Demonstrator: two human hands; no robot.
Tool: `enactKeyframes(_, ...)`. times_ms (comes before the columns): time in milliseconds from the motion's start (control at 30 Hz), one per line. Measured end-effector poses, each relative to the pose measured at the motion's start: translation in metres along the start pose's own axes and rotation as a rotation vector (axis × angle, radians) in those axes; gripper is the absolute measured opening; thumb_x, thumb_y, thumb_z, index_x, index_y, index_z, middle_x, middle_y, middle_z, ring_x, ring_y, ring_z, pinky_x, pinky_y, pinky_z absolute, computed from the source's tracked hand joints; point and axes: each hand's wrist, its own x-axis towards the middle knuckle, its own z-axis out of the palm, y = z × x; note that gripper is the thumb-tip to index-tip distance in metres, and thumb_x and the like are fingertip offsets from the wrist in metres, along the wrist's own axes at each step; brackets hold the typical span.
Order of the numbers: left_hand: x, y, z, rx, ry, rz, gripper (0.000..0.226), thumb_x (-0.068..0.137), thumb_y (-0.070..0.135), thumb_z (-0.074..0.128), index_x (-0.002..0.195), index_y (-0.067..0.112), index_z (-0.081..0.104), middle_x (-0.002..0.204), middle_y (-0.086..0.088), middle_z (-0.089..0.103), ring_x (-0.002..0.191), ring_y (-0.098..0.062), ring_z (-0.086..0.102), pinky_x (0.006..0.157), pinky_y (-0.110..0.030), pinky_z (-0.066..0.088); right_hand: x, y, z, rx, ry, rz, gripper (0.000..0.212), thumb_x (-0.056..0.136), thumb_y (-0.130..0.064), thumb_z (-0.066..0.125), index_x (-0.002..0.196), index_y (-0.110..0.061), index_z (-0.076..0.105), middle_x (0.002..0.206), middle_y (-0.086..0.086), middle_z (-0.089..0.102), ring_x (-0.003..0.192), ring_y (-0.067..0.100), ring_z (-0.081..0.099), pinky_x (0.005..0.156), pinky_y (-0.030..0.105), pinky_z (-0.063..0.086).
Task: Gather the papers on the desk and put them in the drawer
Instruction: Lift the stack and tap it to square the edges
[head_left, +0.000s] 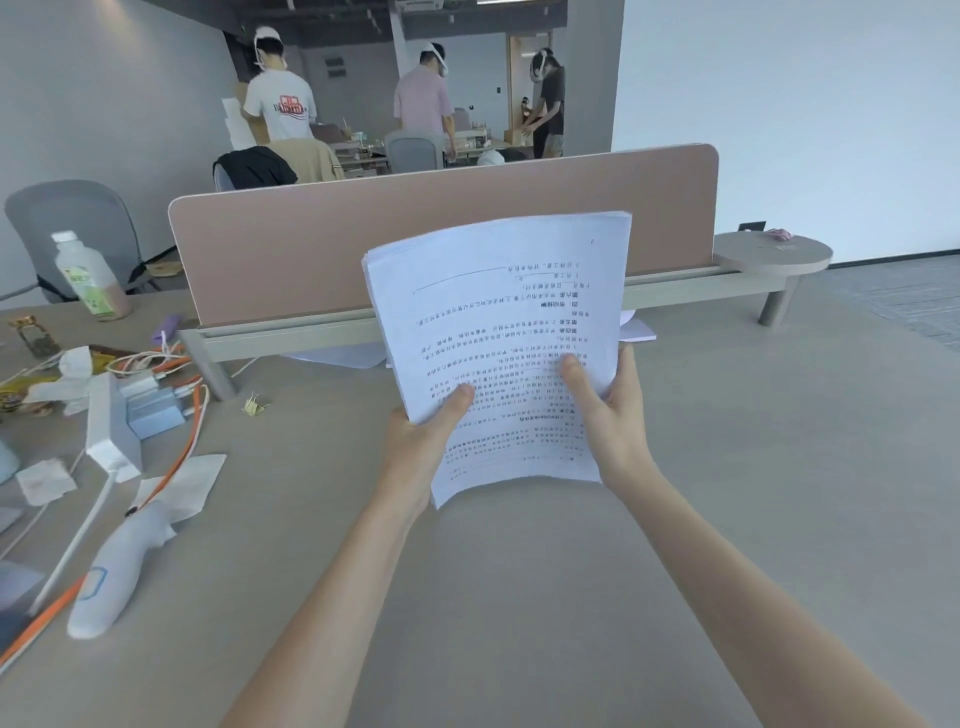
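A thick stack of printed papers (498, 322) is lifted off the grey desk (753, 467), held upright and tilted away, its text upside down to me. My left hand (421, 447) grips its lower left edge with the thumb on the front sheet. My right hand (608, 415) grips the lower right edge the same way. More loose sheets (337, 357) lie flat on the desk under the divider, behind the stack, and a corner (638, 330) shows at its right. No drawer is in view.
A pink divider panel (322, 244) stands across the back of the desk. At left lie a bottle (91, 278), orange and white cables (176, 452), a power strip (111, 426), a white handheld device (117, 571), and scraps of paper (187, 488). People stand far behind.
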Motion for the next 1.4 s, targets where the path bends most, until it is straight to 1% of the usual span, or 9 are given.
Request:
enactKeyframes(167,-0.01,-0.01,0.005,0.1,0.041,0.022,0.012,0.08,0.033,0.081,0.089,0.027,0.077,0.085,0.012,0.08,0.082,-0.007,0.076,0.069,-0.028,0.061,-0.014,0.012,-0.003,-0.019,-0.014,0.034,0.03,0.095,-0.044,0.063,0.122,-0.032,0.063,0.12,-0.007,0.074,0.115,0.016,0.07,0.098,0.054,0.055)
enactKeyframes(400,-0.008,-0.012,0.003,0.122,-0.001,0.015,0.004,0.086,0.027,0.075,0.085,0.03,0.074,0.078,0.021,0.078,0.074,0.003,0.074,0.066,-0.023,0.056,-0.018,0.03,0.002,-0.006,0.002,0.135,0.033,0.095,-0.043,0.062,0.125,-0.031,0.064,0.121,-0.008,0.074,0.116,0.016,0.07,0.099,0.051,0.056)
enactKeyframes(533,-0.005,-0.009,0.0,0.141,0.013,-0.006,0.002,0.084,0.027,0.077,0.085,0.027,0.075,0.085,0.011,0.079,0.075,-0.004,0.075,0.067,-0.026,0.058,-0.014,0.024,-0.001,-0.157,0.099,0.156,0.018,0.09,-0.038,0.071,0.102,-0.027,0.065,0.099,-0.011,0.075,0.093,0.008,0.072,0.078,0.034,0.057)
enactKeyframes(633,0.001,-0.005,0.001,0.156,0.011,-0.069,0.004,0.083,0.025,0.078,0.084,0.023,0.075,0.087,0.007,0.078,0.082,-0.012,0.075,0.072,-0.03,0.058,-0.011,0.017,-0.012,-0.293,0.094,0.155,0.023,0.088,-0.04,0.073,0.095,-0.022,0.06,0.093,-0.011,0.071,0.086,0.007,0.07,0.065,0.025,0.05)
enactKeyframes(833,-0.009,-0.01,0.032,0.109,-0.019,-0.215,0.019,0.082,0.03,0.078,0.098,0.021,0.076,0.095,0.004,0.078,0.088,-0.015,0.073,0.073,-0.033,0.057,-0.011,0.014,-0.057,-0.404,0.051,0.158,0.038,0.1,-0.04,0.053,0.098,-0.002,0.052,0.094,0.012,0.066,0.083,0.026,0.061,0.068,0.034,0.047)
enactKeyframes(900,-0.017,-0.012,0.046,0.102,-0.025,-0.249,0.016,0.083,0.032,0.077,0.095,0.022,0.075,0.096,0.003,0.078,0.089,-0.018,0.073,0.079,-0.038,0.057,-0.015,0.012,-0.076,-0.379,0.042,0.187,0.029,0.1,-0.038,0.051,0.088,-0.011,0.051,0.086,0.004,0.061,0.081,0.025,0.058,0.072,0.037,0.046)
enactKeyframes(1000,-0.031,-0.017,0.068,0.107,-0.029,-0.286,0.01,0.087,0.033,0.07,0.093,0.024,0.071,0.091,0.006,0.073,0.083,-0.014,0.068,0.072,-0.032,0.052,-0.023,0.006,-0.103,-0.37,0.032,0.245,0.028,0.099,-0.038,0.05,0.082,-0.016,0.046,0.086,-0.005,0.057,0.082,0.019,0.057,0.077,0.04,0.049)
enactKeyframes(1167,-0.066,-0.031,0.1,0.109,-0.017,-0.338,0.031,0.084,0.042,0.064,0.111,0.028,0.069,0.116,0.001,0.072,0.111,-0.026,0.065,0.103,-0.051,0.046,-0.05,-0.006,-0.151,-0.386,0.044,0.276,0.03,0.097,-0.039,0.049,0.084,-0.012,0.042,0.085,-0.002,0.05,0.078,0.018,0.051,0.072,0.036,0.044)
enactKeyframes(1400,-0.146,-0.053,0.15,0.094,-0.078,-0.401,0.029,0.092,0.041,0.058,0.119,0.031,0.061,0.123,0.008,0.059,0.116,-0.017,0.05,0.111,-0.041,0.035,-0.123,-0.031,-0.228,-0.442,0.161,0.308,0.023,0.084,-0.03,0.05,0.09,-0.008,0.048,0.084,-0.002,0.052,0.078,0.02,0.052,0.072,0.039,0.044)
